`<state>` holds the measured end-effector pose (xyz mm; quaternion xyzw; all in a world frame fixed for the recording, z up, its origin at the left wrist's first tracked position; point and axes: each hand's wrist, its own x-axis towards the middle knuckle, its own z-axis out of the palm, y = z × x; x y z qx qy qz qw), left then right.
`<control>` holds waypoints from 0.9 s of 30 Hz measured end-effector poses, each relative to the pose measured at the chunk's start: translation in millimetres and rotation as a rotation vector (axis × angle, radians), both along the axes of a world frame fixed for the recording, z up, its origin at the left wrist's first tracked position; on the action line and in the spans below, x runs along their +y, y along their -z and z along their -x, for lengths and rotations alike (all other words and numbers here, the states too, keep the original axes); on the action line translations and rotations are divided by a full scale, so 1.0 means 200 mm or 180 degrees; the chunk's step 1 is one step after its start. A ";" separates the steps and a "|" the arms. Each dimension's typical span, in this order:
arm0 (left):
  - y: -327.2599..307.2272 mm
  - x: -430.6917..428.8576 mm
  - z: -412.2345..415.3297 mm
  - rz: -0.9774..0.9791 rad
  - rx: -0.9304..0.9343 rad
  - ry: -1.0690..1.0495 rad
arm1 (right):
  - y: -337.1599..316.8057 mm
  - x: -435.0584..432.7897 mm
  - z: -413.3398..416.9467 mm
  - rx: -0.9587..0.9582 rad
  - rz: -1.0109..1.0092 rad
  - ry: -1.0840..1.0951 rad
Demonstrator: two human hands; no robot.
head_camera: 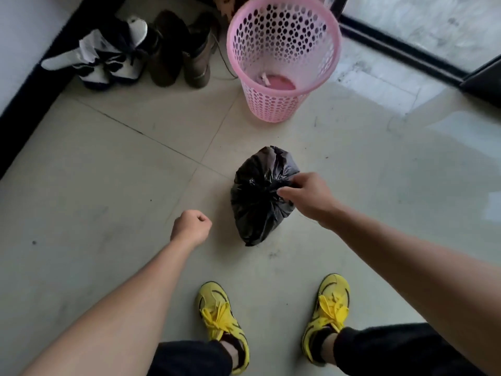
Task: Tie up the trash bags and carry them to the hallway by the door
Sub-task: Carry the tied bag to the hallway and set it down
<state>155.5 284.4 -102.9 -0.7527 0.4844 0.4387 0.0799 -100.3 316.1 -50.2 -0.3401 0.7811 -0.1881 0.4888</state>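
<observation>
Fingers of the right hand (306, 198) pinch the gathered neck of the black trash bag (260, 196), which hangs directly below them over the tiled floor (108, 172). Left hand (191, 227), beside the bag, is curled into an empty fist. Beyond the fingers stands a pink basket (282, 63).

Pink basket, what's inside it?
The pink basket shows only a small pale scrap on its bottom, no liner. Its near rim hides part of the bottom.

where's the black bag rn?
Head view, centre: the bag is low over the floor tiles, between the pink basket beyond it and the person's yellow shoes. The right hand grips its gathered top.
</observation>
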 end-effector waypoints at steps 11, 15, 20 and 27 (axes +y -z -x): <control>-1.50 0.09 0.31 0.0077 0.0185 0.1082 | -1.33 0.43 0.03 0.1082 -0.0647 -0.0870; -1.91 0.17 0.41 0.0126 0.0347 0.1558 | -1.69 0.72 0.03 0.1160 -0.0794 -0.0650; -2.30 0.39 0.46 0.0326 0.0167 0.3125 | -2.07 1.22 0.00 0.1354 -0.1106 0.0066; -2.73 0.94 0.64 0.0481 -0.0111 0.5093 | -2.52 2.02 -0.13 0.1663 -0.1196 0.1152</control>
